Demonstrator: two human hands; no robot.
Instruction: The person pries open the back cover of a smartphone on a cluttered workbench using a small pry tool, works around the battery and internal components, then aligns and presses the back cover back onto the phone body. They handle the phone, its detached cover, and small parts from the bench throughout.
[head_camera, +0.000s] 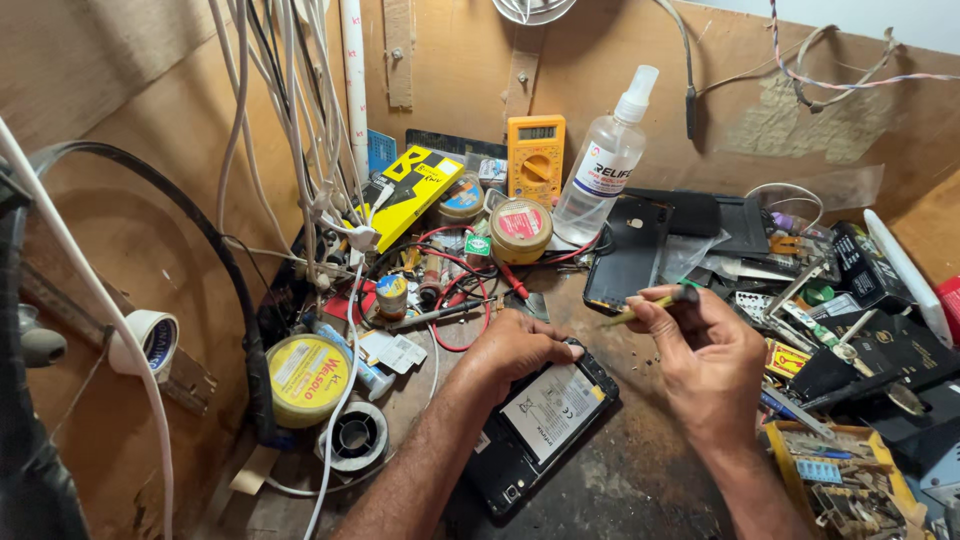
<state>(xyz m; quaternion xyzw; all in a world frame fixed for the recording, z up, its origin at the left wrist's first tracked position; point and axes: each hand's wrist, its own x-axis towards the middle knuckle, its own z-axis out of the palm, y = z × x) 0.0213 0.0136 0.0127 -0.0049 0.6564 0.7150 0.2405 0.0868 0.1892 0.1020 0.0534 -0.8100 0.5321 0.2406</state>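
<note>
An opened phone (540, 425), back cover off and battery exposed, lies flat on the dark bench (640, 480), its long axis running from lower left to upper right; thin, rigid and probably fragile, it is best held by its edges. The left hand (515, 350) presses flat on its upper end, fingers together. The right hand (705, 360) pinches a slim yellow-green tool (650, 303) just beside it, amid tape rolls (308, 378), a spray bottle (603, 160) and a multimeter (536, 155).

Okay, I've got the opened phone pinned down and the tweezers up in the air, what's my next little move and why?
Probably lower the tweezers to the opened phone. Your left hand already presses on its top edge, steadying it with the battery exposed, while your right hand holds the tweezers raised above and clear of the phone, so the tips touch nothing.
</note>
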